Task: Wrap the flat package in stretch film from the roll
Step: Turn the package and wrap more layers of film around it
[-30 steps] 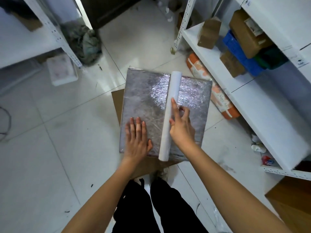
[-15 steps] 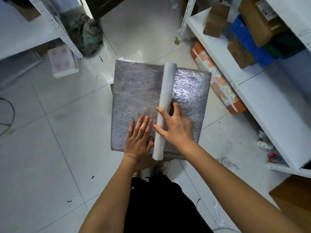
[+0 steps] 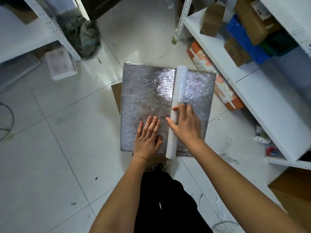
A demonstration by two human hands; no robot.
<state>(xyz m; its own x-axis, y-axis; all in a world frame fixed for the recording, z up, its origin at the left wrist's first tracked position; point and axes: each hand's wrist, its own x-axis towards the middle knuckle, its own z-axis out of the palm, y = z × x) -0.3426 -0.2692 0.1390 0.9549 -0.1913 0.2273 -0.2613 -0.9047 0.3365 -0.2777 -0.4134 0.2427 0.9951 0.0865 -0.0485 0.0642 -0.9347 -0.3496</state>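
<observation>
So compared with a second ago, the right hand [image 3: 186, 125] has slid from lying along the roll to sitting across it, thumb now poking out on the left side, and the left hand [image 3: 148, 137] has angled a bit toward the roll. The roll itself has barely shifted on the package.

Only one view here, the head camera looking straight down. The flat rectangular package with its crinkly silver-grey film skin [image 3: 148, 91] lies on the white tiled floor [image 3: 50, 148], with a bit of brown cardboard sheet [image 3: 116, 95] peeking out from under its left edge. The long white roll of stretch film [image 3: 179, 101] lies on top of the package, right of its centre, running from the far edge to just past the near edge. The right hand drapes over the roll's near half, fingers curled over it and thumb on the package side, so it's a loose hold on the roll. The left hand is flat and spread, palm pressing the package just left of the roll, holding nothing. White metal shelving [image 3: 252, 91] with boxes stands right of the package.

What could go wrong: the roll is only loosely held, so pulling it could let it skid sideways and the film go on crooked or bunch up. If the left palm lifts early, the laid film probably slackens.
</observation>
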